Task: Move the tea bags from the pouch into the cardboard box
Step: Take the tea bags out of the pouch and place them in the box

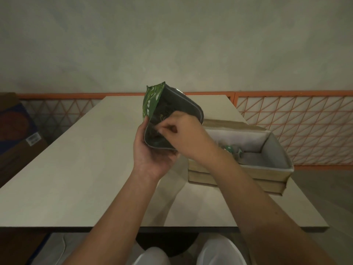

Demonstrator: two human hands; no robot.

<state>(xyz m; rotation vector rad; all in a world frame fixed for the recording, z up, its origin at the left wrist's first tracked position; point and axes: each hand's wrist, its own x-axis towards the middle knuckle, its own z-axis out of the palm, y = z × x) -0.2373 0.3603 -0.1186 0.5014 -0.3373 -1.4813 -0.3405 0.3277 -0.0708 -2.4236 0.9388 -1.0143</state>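
**Reaching into the pouch**

Over the table [76, 159], beside the cardboard box [271, 150], my left hand [150, 155] grips the open green pouch [168, 111] from below. My right hand [183, 131] has curled fingers inside its mouth; whether they pinch anything, I cannot tell. A tea bag [229, 149] lies in the box.

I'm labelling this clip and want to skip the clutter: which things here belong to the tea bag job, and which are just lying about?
Part of the job:
- green pouch, held by the left hand
- right hand, fingers at the pouch mouth
- cardboard box
- tea bags already in the box

Just lying about:
- table
- orange mesh fence
- carton on the floor
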